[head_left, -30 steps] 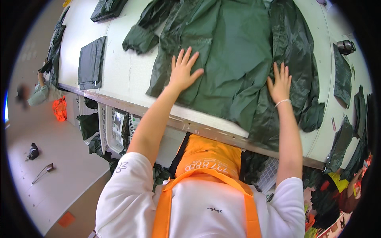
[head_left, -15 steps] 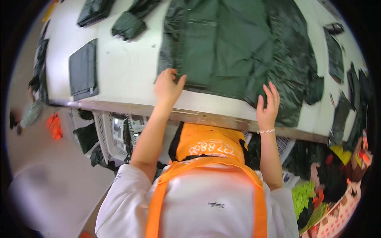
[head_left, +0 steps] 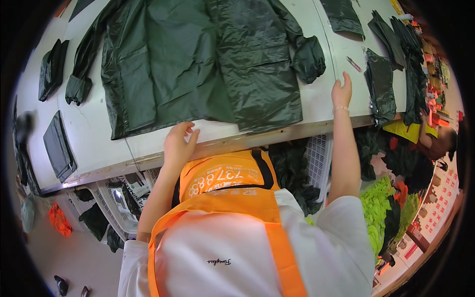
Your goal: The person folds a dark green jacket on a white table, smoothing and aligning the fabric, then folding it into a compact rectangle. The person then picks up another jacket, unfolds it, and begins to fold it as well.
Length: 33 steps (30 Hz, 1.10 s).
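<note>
A dark green jacket (head_left: 183,64) with a shiny surface lies spread over the white table (head_left: 94,133), its hem close to the front edge. One gathered cuff (head_left: 309,59) rests on the right, the other cuff (head_left: 78,89) on the left. My left hand (head_left: 179,143) hovers at the hem, fingers loosely bent and apart, holding nothing. Beyond the jacket's right side, my right hand (head_left: 342,93) reaches forward, empty, with fingers stretched. Just past its fingertips lies a slim, small reddish tool (head_left: 353,64), too small to identify.
Folded dark green garments lie on the left (head_left: 59,146) and right (head_left: 381,89) of the table. Below the table edge stand white plastic baskets (head_left: 319,158) holding dark garments. Bright green fabric (head_left: 376,213) is heaped at lower right. Another person (head_left: 440,143) is at far right.
My view has turned toward the right, so the jacket appears further left. My right hand has moved away from the jacket toward the small tool; my left stays by the hem.
</note>
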Tool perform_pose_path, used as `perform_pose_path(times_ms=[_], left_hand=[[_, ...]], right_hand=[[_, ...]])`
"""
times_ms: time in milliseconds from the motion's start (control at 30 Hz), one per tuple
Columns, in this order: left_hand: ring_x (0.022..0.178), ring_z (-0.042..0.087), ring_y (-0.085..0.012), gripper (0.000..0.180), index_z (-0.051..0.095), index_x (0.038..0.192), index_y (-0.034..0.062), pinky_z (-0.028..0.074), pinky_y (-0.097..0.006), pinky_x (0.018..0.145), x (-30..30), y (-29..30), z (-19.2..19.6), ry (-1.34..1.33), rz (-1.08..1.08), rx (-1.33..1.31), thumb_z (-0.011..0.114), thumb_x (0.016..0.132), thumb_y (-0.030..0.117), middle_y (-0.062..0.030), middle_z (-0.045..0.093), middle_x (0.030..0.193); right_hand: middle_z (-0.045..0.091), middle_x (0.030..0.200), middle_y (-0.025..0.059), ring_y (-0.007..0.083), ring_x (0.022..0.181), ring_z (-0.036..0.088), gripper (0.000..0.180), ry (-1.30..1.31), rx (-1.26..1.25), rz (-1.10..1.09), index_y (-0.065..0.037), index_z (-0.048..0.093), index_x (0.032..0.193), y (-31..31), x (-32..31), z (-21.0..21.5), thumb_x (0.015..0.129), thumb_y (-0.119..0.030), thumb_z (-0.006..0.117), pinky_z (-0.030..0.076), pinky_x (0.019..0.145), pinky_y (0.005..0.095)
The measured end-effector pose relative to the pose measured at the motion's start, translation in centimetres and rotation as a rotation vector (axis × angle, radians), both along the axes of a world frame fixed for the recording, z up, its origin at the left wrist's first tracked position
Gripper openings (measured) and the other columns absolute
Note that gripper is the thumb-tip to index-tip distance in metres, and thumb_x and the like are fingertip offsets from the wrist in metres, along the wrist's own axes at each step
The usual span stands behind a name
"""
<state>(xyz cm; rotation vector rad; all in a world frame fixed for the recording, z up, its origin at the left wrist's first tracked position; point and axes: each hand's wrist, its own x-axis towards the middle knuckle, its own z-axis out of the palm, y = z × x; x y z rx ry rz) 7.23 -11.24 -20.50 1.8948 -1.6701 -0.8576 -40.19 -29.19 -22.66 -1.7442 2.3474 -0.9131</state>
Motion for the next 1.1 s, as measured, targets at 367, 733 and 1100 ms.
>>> perform_pose_path(times_ms=[367, 733, 1100], left_hand=[[0.077, 0.066, -0.0257, 0.032, 0.067, 0.098, 0.0027, 0.052, -0.033, 0.071, -10.7, 1.2, -1.6, 0.163, 0.316, 0.341, 0.067, 0.082, 0.029, -0.0146, 0.068, 0.085], [0.064, 0.06, -0.0106, 0.022, 0.055, 0.075, 0.0078, 0.046, -0.022, 0.059, -16.2, -6.1, 2.3, 1.006, 0.402, 0.579, 0.063, 0.088, 0.024, -0.0066, 0.064, 0.074], [0.058, 0.054, -0.0096, 0.02, 0.06, 0.079, 0.0071, 0.043, -0.021, 0.056, -20.5, -14.9, 4.4, 1.08, 0.336, 0.574, 0.061, 0.088, 0.024, -0.0034, 0.064, 0.069]], right_hand=[[0.053, 0.125, 0.0199, 0.0358, 0.117, 0.049, 0.039, 0.234, 0.411, 0.262, -0.008, 0.054, 0.123, -16.4, -24.8, -11.2, 0.084, -0.01, 0.053, 0.041, 0.097, 0.0404], [0.059, 0.091, 0.0046, 0.0128, 0.082, 0.054, 0.029, -0.469, 0.02, 0.209, -0.002, 0.059, 0.109, -6.4, -16.3, -5.6, 0.088, -0.022, 0.061, 0.044, 0.076, 0.0264], [0.054, 0.068, -0.0052, 0.0031, 0.062, 0.046, 0.017, -1.013, 0.427, 0.457, -0.001, 0.067, 0.087, 4.9, 7.2, 3.5, 0.08, -0.017, 0.072, 0.038, 0.055, 0.0193]])
